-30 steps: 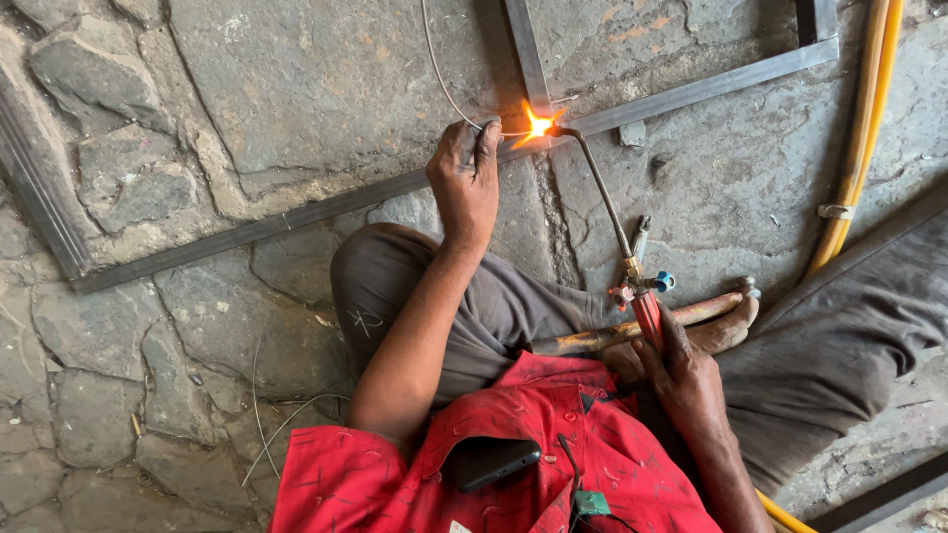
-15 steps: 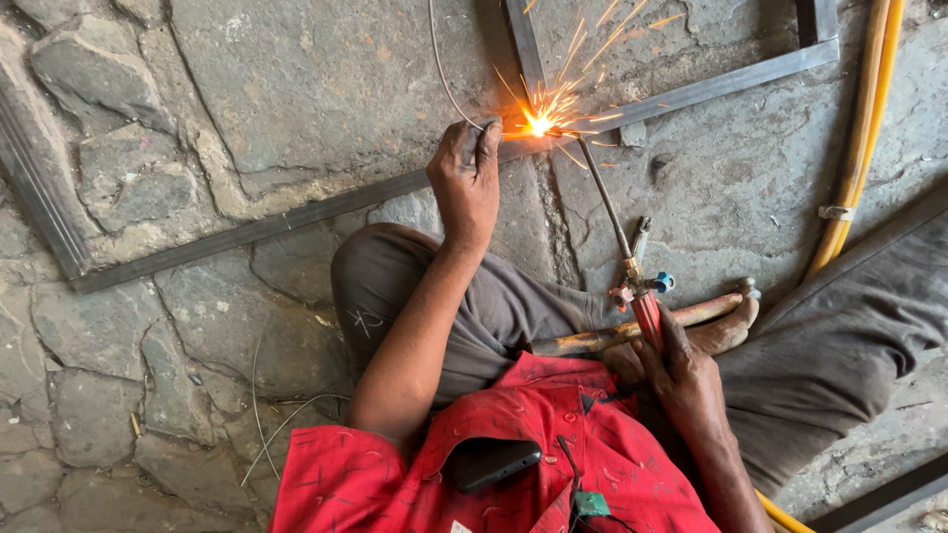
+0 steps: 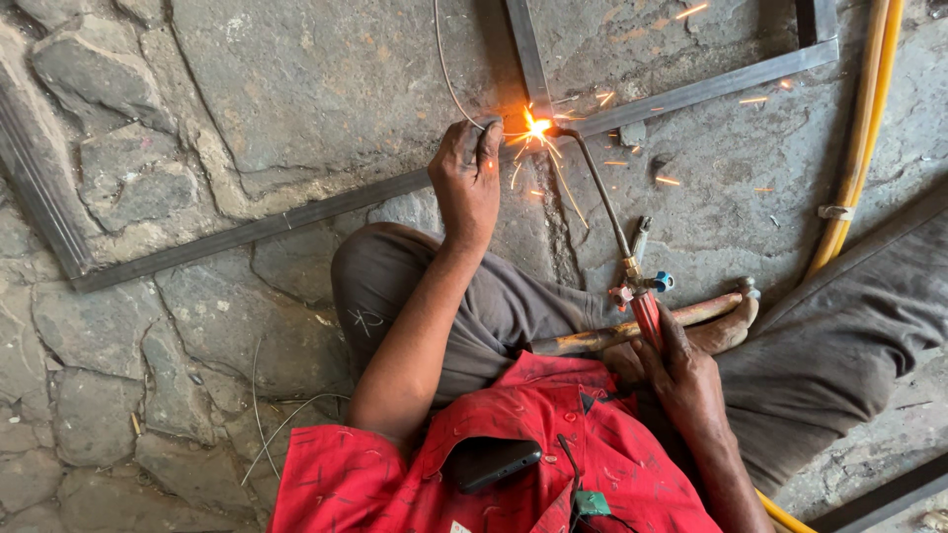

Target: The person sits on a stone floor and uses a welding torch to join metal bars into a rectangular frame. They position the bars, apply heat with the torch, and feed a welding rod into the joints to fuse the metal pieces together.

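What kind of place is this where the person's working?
Probably a makeshift metal workshop on the ground. A lit torch throws sparks at a joint in a steel frame lying on a rough stone floor, and yellow hoses run alongside.

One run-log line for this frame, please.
left hand: holds filler wire at flame | right hand: grips torch | steel frame on stone floor | sparks flying

I saw a red shirt (image 3: 513,474) with thin dark scribbles, and grey-brown trousers (image 3: 513,296). The torch (image 3: 647,316) had a red handle and a blue knob. The flame (image 3: 536,125) glowed orange — bright sparks too. The hose (image 3: 859,148) was yellow, the stone floor (image 3: 296,89) grey.
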